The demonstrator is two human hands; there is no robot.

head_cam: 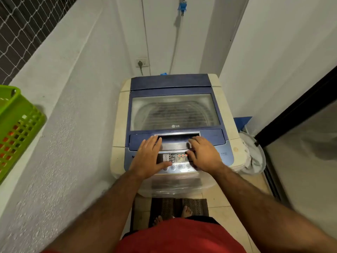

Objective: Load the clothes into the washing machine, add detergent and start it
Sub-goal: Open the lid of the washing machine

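A top-loading washing machine point(122, 125) with a blue lid stands against the back wall. Its lid point(175, 112) is down, and the drum shows through the clear window. My left hand point(148, 157) and my right hand point(204, 154) lie flat on the front of the machine, fingers spread, fingertips at the silver lid handle point(176, 138). Between the hands is the control panel point(179, 158) with lit red indicators and round buttons. A green laundry basket point(16, 125) with something orange inside sits on the left ledge.
A white wall ledge runs along the left with netting above. A power socket point(142, 63) and a blue tap point(182, 6) are on the back wall. White cloth in a round hamper point(253, 157) sits right of the machine. A mat point(182, 207) lies under my feet.
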